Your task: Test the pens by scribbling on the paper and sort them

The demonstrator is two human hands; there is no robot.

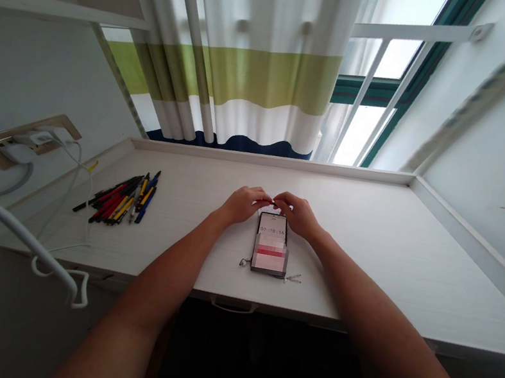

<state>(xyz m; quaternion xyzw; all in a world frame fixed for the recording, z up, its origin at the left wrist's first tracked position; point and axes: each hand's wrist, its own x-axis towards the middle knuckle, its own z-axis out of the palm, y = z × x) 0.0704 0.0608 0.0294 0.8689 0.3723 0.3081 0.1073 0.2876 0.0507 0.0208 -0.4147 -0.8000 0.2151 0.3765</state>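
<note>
Both hands meet over the white desk (352, 233), just beyond the top end of a phone (271, 244). A thin red pen (264, 202) with a dark end spans the gap between them. Its red part lies in the closed fingers of my left hand (244, 204). The fingers of my right hand (299, 213) are closed at the dark end. The phone lies face up with a timer on its screen, and a cord shows at its lower corners. Something small and pale under the fingertips is mostly hidden.
A pile of pens (118, 199) in black, red, yellow and blue lies on the left of the desk. White cables run from a wall socket (21, 142) to the desk's left edge. A curtain (263, 73) and a window rail (417, 31) are behind.
</note>
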